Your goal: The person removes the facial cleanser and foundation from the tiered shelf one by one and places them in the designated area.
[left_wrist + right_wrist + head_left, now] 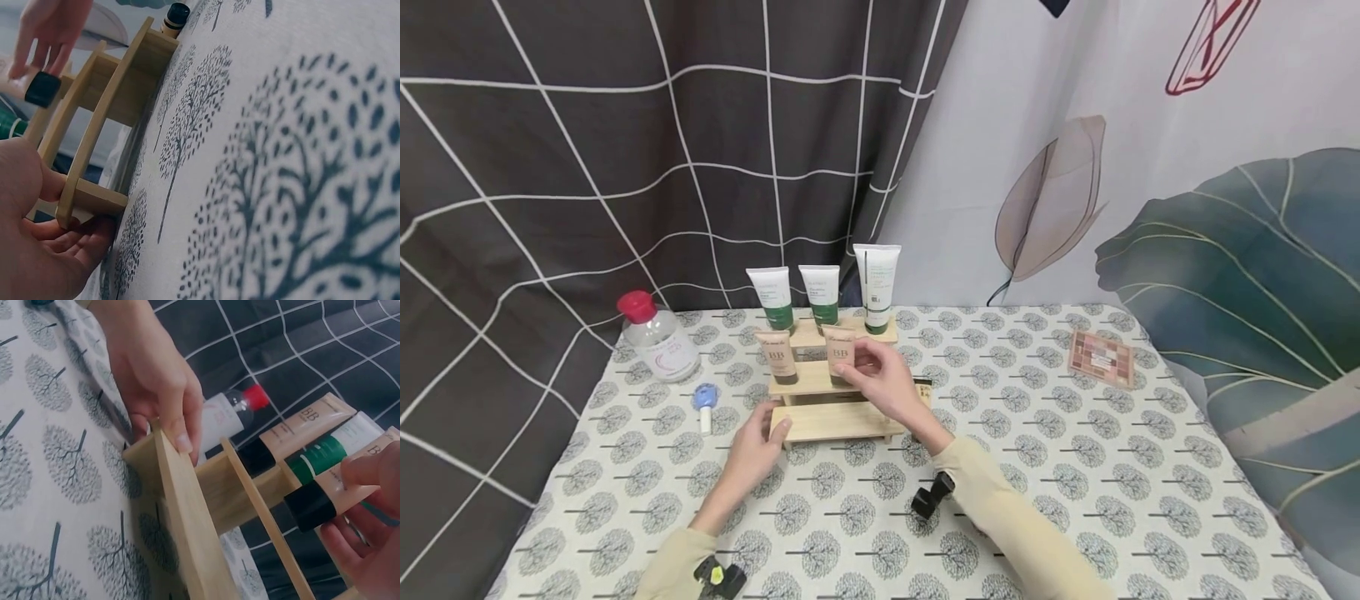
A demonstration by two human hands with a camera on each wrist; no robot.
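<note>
A three-step wooden display rack (838, 422) stands on the table. My left hand (756, 437) grips the left end of its lowest step, thumb on top and fingers underneath. With my right hand (887, 382) I pinch a beige BB cream tube (838, 343), black cap down, at the middle step; whether the cap touches the wood I cannot tell. Another BB cream tube (777, 357) stands at the left of that step. Along the top step are two small white-and-green tubes (771, 292) (822, 290) and one taller white tube (877, 287).
A clear bottle with a red cap (662, 337) and a blue-and-white small bottle (705, 407) stand or lie at the left. An eyeshadow palette (1102, 358) lies far right. Beside the rack's right end is a black-capped item (175, 19), partly hidden behind my right arm in the head view.
</note>
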